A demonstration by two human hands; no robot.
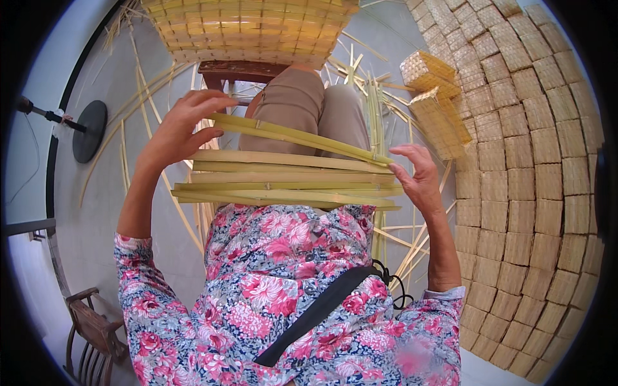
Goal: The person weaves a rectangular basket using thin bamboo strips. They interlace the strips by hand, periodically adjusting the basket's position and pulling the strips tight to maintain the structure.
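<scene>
My left hand (187, 128) spreads its fingers and thumb loosely around the left end of slim green-yellow bamboo strips (290, 135), which slant across my khaki-trousered thighs. My right hand (415, 170) pinches their right end between thumb and curled index finger. Below them, several flat split bamboo pieces (283, 177), pale tan and green, lie side by side across my lap, close against my flowered shirt.
A yellow woven basket (251, 32) sits on a wooden stool (232, 71) ahead. Loose strips (148, 96) litter the floor. Woven pieces (534, 180) form rows at right, beside two baskets (438, 122). A black stand base (89, 132) and wooden chair (93, 321) are at left.
</scene>
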